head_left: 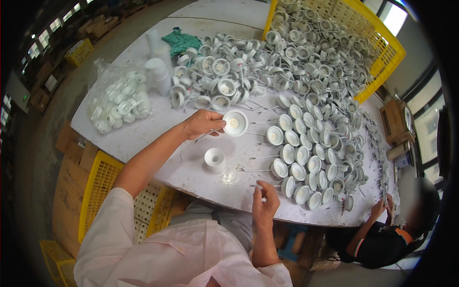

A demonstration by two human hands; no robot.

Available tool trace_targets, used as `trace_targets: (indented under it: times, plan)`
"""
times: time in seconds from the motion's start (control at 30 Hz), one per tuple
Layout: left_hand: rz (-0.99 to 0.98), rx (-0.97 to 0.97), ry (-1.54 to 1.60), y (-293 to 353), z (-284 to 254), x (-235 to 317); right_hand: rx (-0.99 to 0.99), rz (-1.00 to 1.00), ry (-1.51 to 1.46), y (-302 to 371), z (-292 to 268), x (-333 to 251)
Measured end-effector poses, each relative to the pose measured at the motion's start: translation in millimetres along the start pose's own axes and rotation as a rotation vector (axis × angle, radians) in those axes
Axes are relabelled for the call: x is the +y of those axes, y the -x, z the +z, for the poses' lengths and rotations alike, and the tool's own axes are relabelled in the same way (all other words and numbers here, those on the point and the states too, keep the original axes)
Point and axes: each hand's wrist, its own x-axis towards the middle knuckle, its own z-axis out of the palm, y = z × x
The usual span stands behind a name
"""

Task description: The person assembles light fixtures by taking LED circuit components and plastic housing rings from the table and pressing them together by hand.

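My left hand [204, 123] grips the rim of a white downlight housing [242, 117], its open face turned up with a yellowish dotted LED disc inside. A wire trails from under that hand. Below it, a white cup-shaped part [214, 158] with a hole in its middle stands on the table. My right hand [266, 203] is at the table's near edge, fingers curled together; what they hold, if anything, is too small to name. Just right of it, rows of white downlights [301, 155] lie tilted against one another, wires pointing left.
A yellow crate [385, 62] spills many housings [306, 43] onto the white table [191, 179]. At the left are a clear bag [119, 100] of white parts, stacked white cups [158, 76] and green cloth [180, 42]. Another person [392, 229] works at the right; a yellow crate [98, 191] stands below left.
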Motion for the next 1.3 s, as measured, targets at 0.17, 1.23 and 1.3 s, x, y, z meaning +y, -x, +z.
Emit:
trace_targets:
  times: [0.17,1.23,1.3]
  plan:
    - [-0.002,0.039,-0.068,-83.1,11.4,-8.9,-0.078,0.047,0.102,30.2,-2.0,23.8]
    - [-0.01,0.49,-0.705,-236.8,104.5,-1.4,-0.178,-0.025,0.104,26.9,7.6,38.0]
    - [0.036,0.445,-0.749,-220.3,107.1,2.6,-0.172,-0.028,0.113,27.9,5.8,39.8]
